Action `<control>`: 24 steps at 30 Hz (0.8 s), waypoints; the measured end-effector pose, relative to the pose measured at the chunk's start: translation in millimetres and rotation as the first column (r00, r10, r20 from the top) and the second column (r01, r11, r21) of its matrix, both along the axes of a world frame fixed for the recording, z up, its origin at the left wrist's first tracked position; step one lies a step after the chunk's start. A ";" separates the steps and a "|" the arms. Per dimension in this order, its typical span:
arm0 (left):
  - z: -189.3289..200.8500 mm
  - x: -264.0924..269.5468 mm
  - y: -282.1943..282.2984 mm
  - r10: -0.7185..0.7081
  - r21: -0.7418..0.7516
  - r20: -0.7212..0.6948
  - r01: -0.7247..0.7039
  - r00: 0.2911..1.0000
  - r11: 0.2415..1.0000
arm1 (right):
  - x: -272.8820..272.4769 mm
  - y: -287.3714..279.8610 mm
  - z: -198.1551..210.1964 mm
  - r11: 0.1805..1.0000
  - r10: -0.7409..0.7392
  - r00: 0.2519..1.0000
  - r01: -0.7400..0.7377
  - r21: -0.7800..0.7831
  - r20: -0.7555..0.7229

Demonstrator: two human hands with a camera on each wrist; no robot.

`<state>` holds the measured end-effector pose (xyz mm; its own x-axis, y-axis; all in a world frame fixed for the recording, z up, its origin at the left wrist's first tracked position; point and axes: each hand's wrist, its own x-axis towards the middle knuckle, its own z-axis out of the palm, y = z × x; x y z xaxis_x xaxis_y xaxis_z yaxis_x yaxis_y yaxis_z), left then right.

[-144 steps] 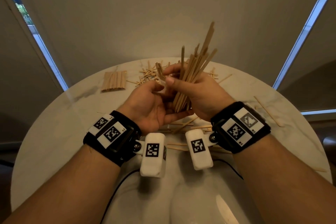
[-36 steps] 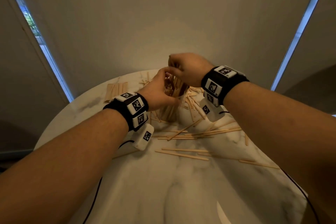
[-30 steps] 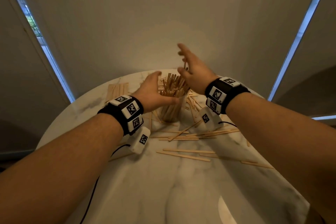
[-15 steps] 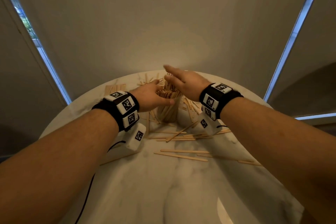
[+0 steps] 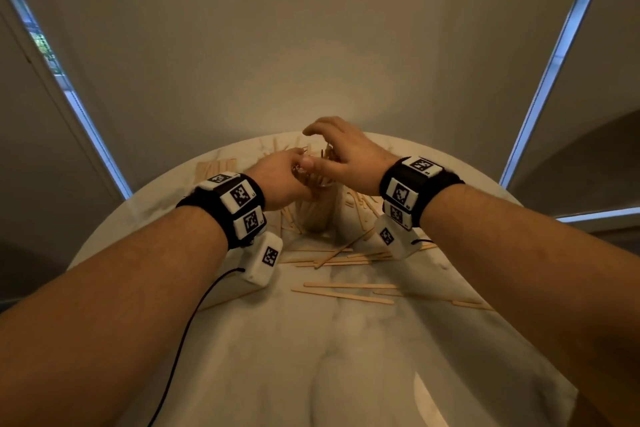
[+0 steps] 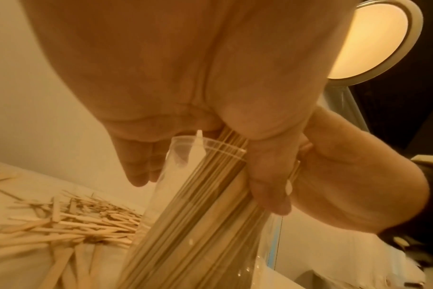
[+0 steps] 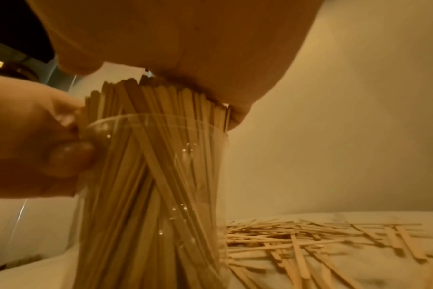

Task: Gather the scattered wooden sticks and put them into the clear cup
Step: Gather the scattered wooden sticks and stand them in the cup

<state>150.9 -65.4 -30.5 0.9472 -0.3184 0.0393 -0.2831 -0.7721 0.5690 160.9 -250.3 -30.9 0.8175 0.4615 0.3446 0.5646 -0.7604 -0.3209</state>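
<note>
The clear cup [image 5: 318, 218] stands upright on the round marble table [image 5: 346, 374], packed with wooden sticks [image 7: 148, 176] whose tops rise above its rim [image 7: 161, 119]. My left hand [image 5: 287, 177] grips the cup near the rim, thumb [image 7: 69, 154] on the near wall and fingers [image 6: 141, 166] round the far side. My right hand [image 5: 346, 156] lies over the stick tops, its palm [image 7: 185, 48] pressing down on them, fingers loosely arched and holding nothing. In the left wrist view the cup [image 6: 181, 148] and its sticks [image 6: 198, 205] tilt under the palm.
Loose sticks [image 5: 346, 291] lie in front of the cup, with more scattered behind and to its right [image 7: 309, 238] and left [image 6: 62, 224]. A neat stack of sticks [image 5: 214, 165] sits at the far left. A black cable [image 5: 180, 340] trails from my left wrist.
A bundle I held in both hands earlier now stands in the cup. Over the last second my right hand came down from above onto the stick tops. The left hand kept hold of the cup.
</note>
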 end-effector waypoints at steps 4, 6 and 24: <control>-3.3 3.8 7.2 0.040 -0.102 -0.013 -0.041 0.999 0.994 | 0.1 -2.0 6.0 1.000 -0.010 0.976 0.005 -0.022 -0.219; -2.3 7.9 18.5 0.080 -0.150 -0.087 -0.093 0.993 0.984 | 0.7 -9.5 11.8 0.975 0.051 0.956 0.015 0.222 -0.288; -31.9 62.3 34.8 0.070 0.546 -0.199 0.051 0.977 0.836 | 37.3 -23.1 -31.1 0.717 -0.432 0.853 0.129 -0.685 -0.292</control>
